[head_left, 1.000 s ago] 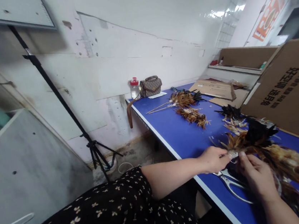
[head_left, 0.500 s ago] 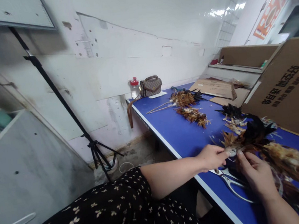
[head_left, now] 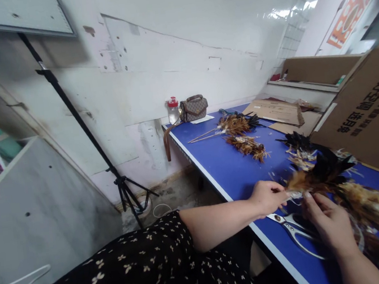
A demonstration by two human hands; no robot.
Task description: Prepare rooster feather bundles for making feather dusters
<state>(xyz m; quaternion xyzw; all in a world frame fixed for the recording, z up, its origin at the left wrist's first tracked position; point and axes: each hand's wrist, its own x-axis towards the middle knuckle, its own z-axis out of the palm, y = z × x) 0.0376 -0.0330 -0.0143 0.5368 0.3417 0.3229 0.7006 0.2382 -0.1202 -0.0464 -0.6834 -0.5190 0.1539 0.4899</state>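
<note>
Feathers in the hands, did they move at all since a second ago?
Hardly. The left hand still pinches the feather bundle by its stem, and the right hand still touches it; nothing was let go. The scissors, the far feather bunches and the handbag stayed put on the blue table.

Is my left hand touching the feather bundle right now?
Touching. The head view shows the left hand pinching the stem end of the feather bundle between its fingers, with no gap.
</note>
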